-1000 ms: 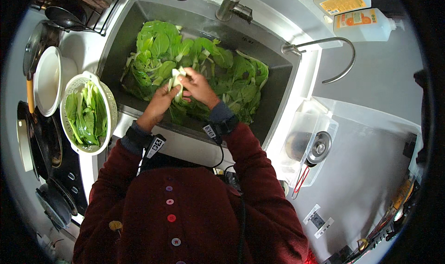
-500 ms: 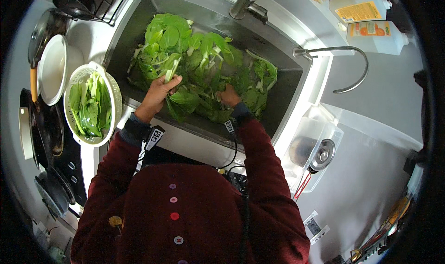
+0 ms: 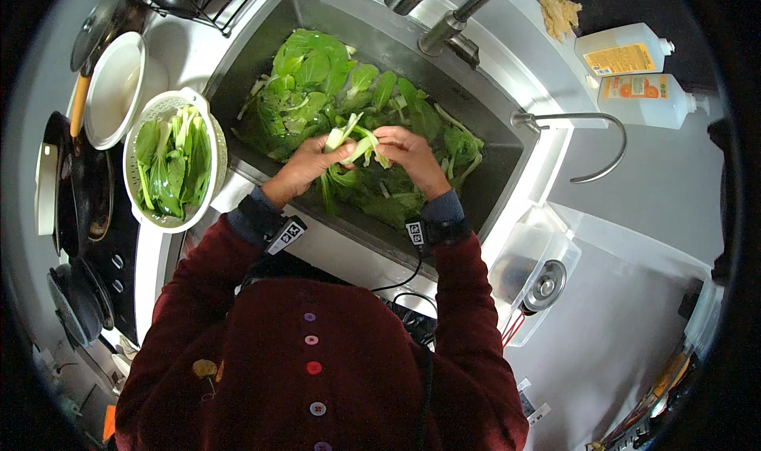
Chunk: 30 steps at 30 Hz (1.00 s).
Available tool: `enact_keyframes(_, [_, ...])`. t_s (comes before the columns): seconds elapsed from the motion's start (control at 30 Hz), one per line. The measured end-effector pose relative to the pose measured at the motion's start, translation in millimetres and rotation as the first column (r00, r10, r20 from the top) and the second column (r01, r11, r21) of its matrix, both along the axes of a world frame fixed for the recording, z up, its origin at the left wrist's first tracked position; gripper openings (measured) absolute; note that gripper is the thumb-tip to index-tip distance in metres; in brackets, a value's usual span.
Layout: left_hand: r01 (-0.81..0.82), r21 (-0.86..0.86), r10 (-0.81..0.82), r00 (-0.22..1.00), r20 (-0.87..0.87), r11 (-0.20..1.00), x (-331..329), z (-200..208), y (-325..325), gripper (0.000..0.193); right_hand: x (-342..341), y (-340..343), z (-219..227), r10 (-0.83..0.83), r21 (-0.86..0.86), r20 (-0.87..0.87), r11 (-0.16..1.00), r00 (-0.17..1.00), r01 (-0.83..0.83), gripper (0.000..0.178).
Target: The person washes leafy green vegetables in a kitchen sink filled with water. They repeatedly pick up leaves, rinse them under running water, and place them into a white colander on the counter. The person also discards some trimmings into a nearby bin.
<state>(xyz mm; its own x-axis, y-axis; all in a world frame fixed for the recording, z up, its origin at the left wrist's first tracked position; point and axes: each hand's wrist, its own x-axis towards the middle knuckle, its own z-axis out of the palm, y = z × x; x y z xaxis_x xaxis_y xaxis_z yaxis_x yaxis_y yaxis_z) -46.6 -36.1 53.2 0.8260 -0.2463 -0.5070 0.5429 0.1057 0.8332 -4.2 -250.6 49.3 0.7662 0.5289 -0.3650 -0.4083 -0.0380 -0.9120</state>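
Note:
Over the near part of the dark sink [image 3: 376, 45], my left hand [image 3: 307, 167] is closed on leafy greens with pale stalks [image 3: 342, 134], their leaves hanging below it. My right hand [image 3: 414, 161] meets it from the other side, fingers pinching a pale stalk of the same greens. Many loose leafy greens [image 3: 313, 69] lie wet in the sink beneath and beyond both hands. To the left, on the counter, a white colander [image 3: 219, 151] holds more leafy greens [image 3: 168, 166] with their stalks pointing away from me.
A white bowl [image 3: 101, 94] stands beyond the colander, near a lidded pan [image 3: 99, 35] and a black stove [image 3: 119, 280]. A faucet [image 3: 450, 32] and a thin curved tap [image 3: 614, 126] rise behind the sink. Two bottles [image 3: 630, 51] stand back right; a clear container [image 3: 519, 249] sits right.
My right hand has come up out of the greens in the sink, moved to my left hand and taken hold of a stalk. My left hand has shifted slightly right, still holding greens.

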Motion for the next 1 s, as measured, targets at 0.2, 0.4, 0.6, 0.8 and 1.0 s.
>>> enact_keyframes(0.2, [-0.086, 0.062, 0.085, 0.996, 0.030, 0.994, -2.7, -6.7, 10.0, 0.023, 0.5, 11.4, -2.7, -0.104, -0.149, 0.190, 0.980, 0.976, 0.133, 0.026])
enact_keyframes(0.4, [-0.235, 0.065, 0.237, 0.971, -0.027, 0.970, -7.6, -14.3, 6.7, 0.029, -10.8, 26.4, -2.3, -0.321, -0.096, 0.242, 0.931, 0.916, 0.352, 0.024])
enact_keyframes(0.6, [-0.169, -0.055, 0.167, 0.985, -0.045, 0.984, -13.3, -21.5, -11.1, 0.036, -27.8, 54.7, 0.7, -0.216, -0.082, 0.432, 0.958, 0.876, 0.276, 0.020])
enact_keyframes(0.8, [-0.173, -0.098, 0.170, 0.985, -0.037, 0.980, -2.4, -7.3, -7.5, 0.037, -33.5, 56.8, 21.2, -0.108, -0.199, 0.332, 0.963, 0.937, 0.181, 0.013])
enact_keyframes(1.0, [-0.166, 0.074, 0.141, 0.955, 0.260, 0.983, -2.5, 86.5, 43.4, 0.024, -23.8, 37.5, 35.6, -0.336, -0.128, 0.272, 0.916, 0.902, 0.380, 0.020])
